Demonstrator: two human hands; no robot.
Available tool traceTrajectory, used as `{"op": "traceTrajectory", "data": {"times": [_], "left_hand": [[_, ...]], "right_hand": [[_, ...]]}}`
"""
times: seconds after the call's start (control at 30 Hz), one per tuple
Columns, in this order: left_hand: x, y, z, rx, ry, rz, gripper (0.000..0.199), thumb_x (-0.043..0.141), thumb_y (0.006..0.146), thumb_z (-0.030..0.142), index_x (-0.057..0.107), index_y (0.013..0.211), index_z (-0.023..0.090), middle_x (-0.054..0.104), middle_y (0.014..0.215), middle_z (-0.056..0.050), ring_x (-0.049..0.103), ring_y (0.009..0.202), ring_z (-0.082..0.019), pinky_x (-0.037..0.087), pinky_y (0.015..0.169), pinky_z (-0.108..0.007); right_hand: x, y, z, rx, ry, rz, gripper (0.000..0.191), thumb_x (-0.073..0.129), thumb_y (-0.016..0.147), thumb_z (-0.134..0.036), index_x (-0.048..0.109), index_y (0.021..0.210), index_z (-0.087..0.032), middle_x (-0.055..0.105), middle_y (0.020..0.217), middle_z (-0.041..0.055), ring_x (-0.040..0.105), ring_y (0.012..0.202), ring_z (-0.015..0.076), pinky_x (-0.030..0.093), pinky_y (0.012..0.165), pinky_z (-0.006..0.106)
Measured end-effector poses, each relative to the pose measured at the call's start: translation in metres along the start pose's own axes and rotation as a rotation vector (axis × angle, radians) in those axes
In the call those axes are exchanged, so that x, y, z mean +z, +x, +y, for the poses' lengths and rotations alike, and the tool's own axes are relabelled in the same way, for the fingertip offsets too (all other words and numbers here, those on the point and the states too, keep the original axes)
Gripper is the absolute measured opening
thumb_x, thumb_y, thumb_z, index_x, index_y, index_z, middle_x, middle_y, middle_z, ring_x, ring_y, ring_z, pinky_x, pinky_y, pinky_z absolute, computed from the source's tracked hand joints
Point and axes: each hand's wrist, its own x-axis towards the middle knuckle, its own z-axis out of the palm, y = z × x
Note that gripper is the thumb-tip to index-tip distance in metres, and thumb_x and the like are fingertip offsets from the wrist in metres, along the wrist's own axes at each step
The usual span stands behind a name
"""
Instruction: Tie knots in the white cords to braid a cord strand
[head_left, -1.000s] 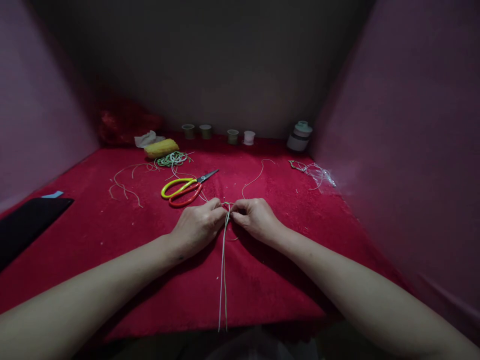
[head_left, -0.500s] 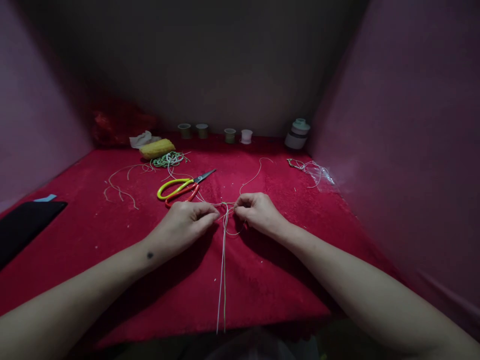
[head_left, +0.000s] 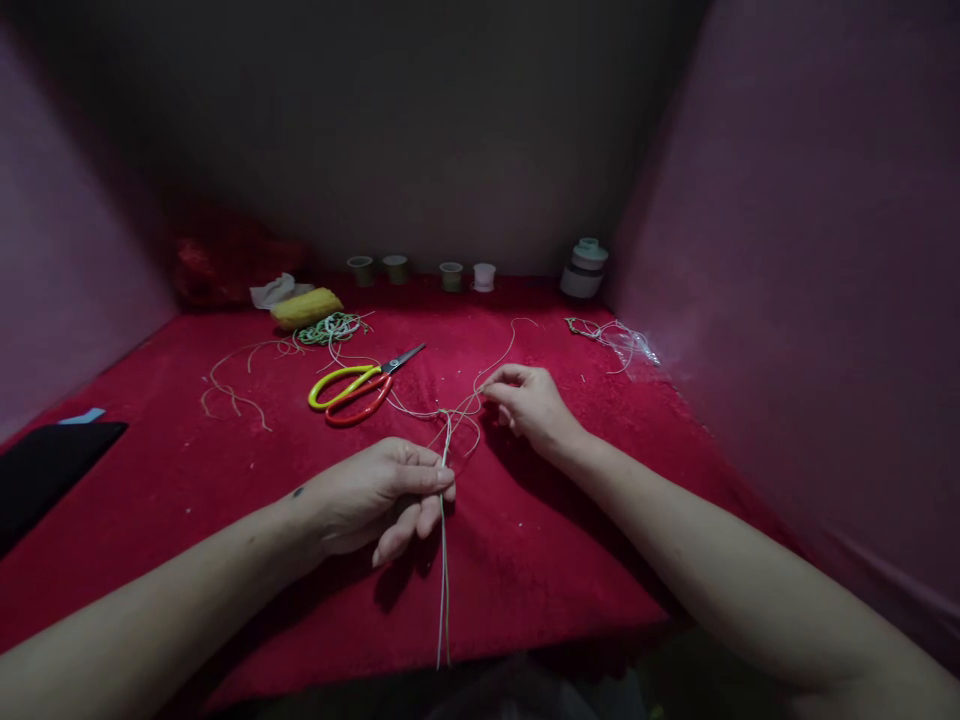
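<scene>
Left hand (head_left: 375, 493) fingers pinch the paired cords (head_left: 444, 560); right hand (head_left: 530, 405) fingers grip a loose strand (head_left: 501, 357). Advise even tension, tightening the knot (head_left: 448, 415) gradually.

Left hand (head_left: 379, 492) sits at frame centre, slightly low, palm down, thumb and forefinger pinched together, other fingers curled loosely below. Left forearm runs off to the lower left corner, small dark mark near the wrist. Right hand (head_left: 531, 405) is higher, just right of centre, fingertips (head_left: 495, 381) pinched and pointing left. Right forearm stretches off to the lower right corner.
</scene>
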Motion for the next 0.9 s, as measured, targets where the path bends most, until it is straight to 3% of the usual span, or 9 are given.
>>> {"op": "traceTrajectory", "data": {"times": [0.1, 0.2, 0.4, 0.5, 0.67, 0.83, 0.9], "left_hand": [[0.001, -0.001, -0.001, 0.002, -0.010, -0.008, 0.018, 0.048, 0.081, 0.021, 0.057, 0.070, 0.011, 0.061, 0.048, -0.002, 0.044, 0.024, -0.007, 0.029, 0.023, -0.013], [0.003, -0.002, -0.001, 0.001, -0.001, -0.003, 0.016, 0.048, 0.080, 0.019, 0.056, 0.069, 0.011, 0.060, 0.046, -0.002, 0.043, 0.023, -0.007, 0.029, 0.022, -0.013], [0.004, -0.004, 0.000, -0.015, 0.046, -0.013, 0.015, 0.052, 0.078, 0.020, 0.056, 0.067, 0.011, 0.059, 0.044, -0.002, 0.042, 0.022, -0.007, 0.029, 0.021, -0.013], [0.004, -0.005, 0.001, -0.020, 0.043, -0.022, 0.015, 0.053, 0.077, 0.021, 0.056, 0.066, 0.011, 0.059, 0.043, -0.002, 0.043, 0.022, -0.007, 0.028, 0.022, -0.012], [0.005, -0.004, -0.001, -0.011, 0.060, 0.003, 0.016, 0.054, 0.076, 0.024, 0.055, 0.065, 0.012, 0.058, 0.042, -0.002, 0.042, 0.022, -0.007, 0.026, 0.022, -0.013], [0.006, -0.007, 0.004, -0.056, 0.199, 0.037, 0.021, 0.053, 0.077, 0.030, 0.055, 0.065, 0.013, 0.058, 0.044, -0.001, 0.041, 0.023, -0.007, 0.024, 0.023, -0.014], [0.004, -0.011, 0.010, -0.040, 0.369, 0.156, 0.027, 0.051, 0.079, 0.036, 0.054, 0.064, 0.014, 0.059, 0.045, -0.001, 0.043, 0.024, -0.007, 0.023, 0.024, -0.014]], "right_hand": [[-0.014, 0.014, 0.003, 0.055, 0.176, 0.142, 0.005, 0.053, 0.069, -0.015, 0.051, 0.064, -0.017, 0.046, 0.041, -0.0052, 0.037, 0.031, 0.0057, 0.023, 0.029, 0.018], [-0.027, 0.028, 0.008, 0.097, 0.305, 0.291, 0.007, 0.050, 0.067, -0.009, 0.049, 0.063, -0.015, 0.053, 0.054, -0.0012, 0.046, 0.039, 0.0060, 0.029, 0.031, 0.018], [-0.048, 0.043, 0.016, 0.068, 0.288, 0.387, 0.008, 0.047, 0.069, -0.009, 0.047, 0.066, -0.016, 0.052, 0.054, -0.0013, 0.045, 0.037, 0.0055, 0.032, 0.034, 0.018], [-0.061, 0.047, 0.018, -0.017, 0.151, 0.435, 0.004, 0.048, 0.069, -0.014, 0.047, 0.069, -0.017, 0.051, 0.050, -0.0026, 0.044, 0.035, 0.0071, 0.032, 0.035, 0.019], [-0.080, 0.057, 0.024, -0.216, -0.272, 0.607, 0.009, 0.045, 0.067, -0.018, 0.053, 0.069, -0.016, 0.051, 0.050, -0.0021, 0.050, 0.046, 0.0112, 0.037, 0.047, 0.022], [-0.082, 0.060, 0.027, -0.204, -0.636, 0.604, 0.017, 0.044, 0.063, -0.012, 0.058, 0.071, -0.014, 0.059, 0.072, 0.0070, 0.055, 0.070, 0.0182, 0.041, 0.066, 0.030], [-0.075, 0.056, 0.024, -0.269, -0.704, 0.635, 0.026, 0.043, 0.063, -0.009, 0.059, 0.083, -0.013, 0.059, 0.086, 0.0111, 0.054, 0.081, 0.0203, 0.041, 0.074, 0.032]]}}
